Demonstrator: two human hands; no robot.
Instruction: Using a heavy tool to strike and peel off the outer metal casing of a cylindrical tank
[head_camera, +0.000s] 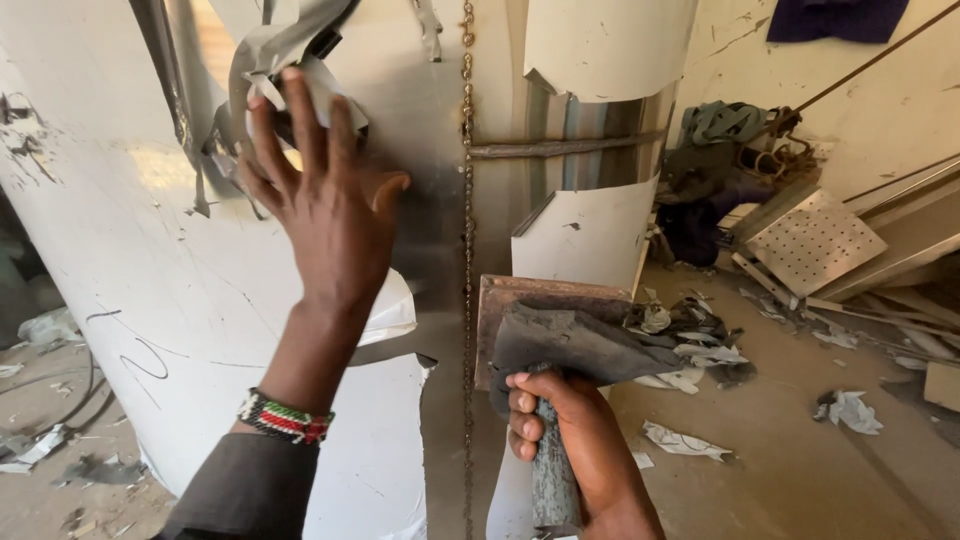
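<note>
A large upright steel cylinder (430, 150) stands in front of me, partly covered in peeling white protective film (150, 280). My left hand (320, 190) lies flat and open against its bare metal, fingers spread, beside torn film flaps (290, 50); a beaded bracelet (285, 417) is on that wrist. My right hand (570, 440) grips the handle of a block-headed mallet (560, 330) with a dark cloth (580, 345) draped over its head, held close to the welded vertical seam (467, 200).
Torn film scraps (850, 410) and paper litter the dusty floor at right. A perforated metal sheet (815, 240) and metal profiles lean at the right wall, with a heap of clothes (720, 160) behind. Cables lie on the floor at left.
</note>
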